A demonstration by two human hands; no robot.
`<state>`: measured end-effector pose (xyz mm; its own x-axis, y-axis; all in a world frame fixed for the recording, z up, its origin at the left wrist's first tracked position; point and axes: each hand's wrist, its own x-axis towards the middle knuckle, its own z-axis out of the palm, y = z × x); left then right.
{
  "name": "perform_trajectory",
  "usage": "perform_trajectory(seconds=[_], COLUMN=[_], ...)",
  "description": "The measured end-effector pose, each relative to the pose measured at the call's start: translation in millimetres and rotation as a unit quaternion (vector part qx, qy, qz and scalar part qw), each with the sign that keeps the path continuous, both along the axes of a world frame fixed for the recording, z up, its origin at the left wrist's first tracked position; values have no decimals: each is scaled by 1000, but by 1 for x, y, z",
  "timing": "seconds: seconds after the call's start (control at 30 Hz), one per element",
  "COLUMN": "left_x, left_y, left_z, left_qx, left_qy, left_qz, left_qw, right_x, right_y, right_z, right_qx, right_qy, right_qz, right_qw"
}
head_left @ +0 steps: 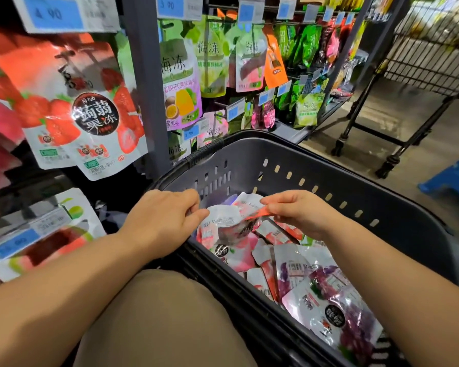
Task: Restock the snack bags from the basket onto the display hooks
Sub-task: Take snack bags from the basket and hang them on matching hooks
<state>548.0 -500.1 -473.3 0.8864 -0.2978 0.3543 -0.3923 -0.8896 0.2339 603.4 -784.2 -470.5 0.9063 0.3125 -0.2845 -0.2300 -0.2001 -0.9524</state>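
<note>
Your left hand (167,221) has its fingers curled in, pinching the near-left edge of one snack bag (227,221). Your right hand (300,213) pinches the same bag by its red top strip. Both hands grip it, and it hangs between them just above the load.

The bag's long axis runs roughly from 9 to 3 o'clock, hand to hand, with its back label facing up. It is crumpled, so I cannot tell the flavour for certain.

Under it, the loose bags (329,300) lie heaped in the dark basket (355,186) and trail off toward 5 o'clock.

The move ahead turns on this relation. The hanging strawberry pouches (85,109) are up at 10 o'clock from your hands, and the display hooks (221,104) with their blue price tags (235,110) run from 12 toward 1 o'clock. Your left hand is the nearer one to the strawberry column. I judge you will need to swing the red top strip round to point upward before the hole can meet a hook.

A wire cart (432,62) stands well apart at 2 o'clock.
</note>
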Motion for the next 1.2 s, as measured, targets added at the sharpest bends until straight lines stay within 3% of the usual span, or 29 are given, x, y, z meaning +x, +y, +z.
perform_trajectory(seconds=[0.1,0.17,0.23,0.33,0.4,0.47,0.53,0.67,0.8,1.0,1.2], left_x=[0,0,0,0,0,0,0,1,0,-1,-2], left_y=[1,1,0,0,0,-1,-1,-1,0,0,-9], left_z=[-1,0,1,1,1,2,2,0,1,1,7], left_qx=[-1,6,11,18,17,14,11,13,6,-24,2], left_qy=[-1,-2,-2,1,5,13,15,4,2,2,54], left_qz=[-3,1,5,8,10,13,12,8,4,-9,29], left_qw=[1000,1000,1000,1000,1000,1000,1000,1000,1000,1000,998], right_x=[-2,-3,-4,-4,-3,-1,2,3,-3,-6,-13], right_y=[-3,-2,2,5,6,4,2,0,4,12,23], right_z=[6,8,6,2,3,8,8,-10,-19,-16,25], right_qx=[32,-36,-144,-242,-296,-302,-277,-168,-79,-73,123], right_qy=[11,-25,-94,-210,-322,-402,-371,-175,-63,-76,-150], right_qz=[48,47,-17,-85,-96,-115,-120,-130,-81,-111,-114], right_qw=[998,998,985,944,894,857,878,961,992,988,974])
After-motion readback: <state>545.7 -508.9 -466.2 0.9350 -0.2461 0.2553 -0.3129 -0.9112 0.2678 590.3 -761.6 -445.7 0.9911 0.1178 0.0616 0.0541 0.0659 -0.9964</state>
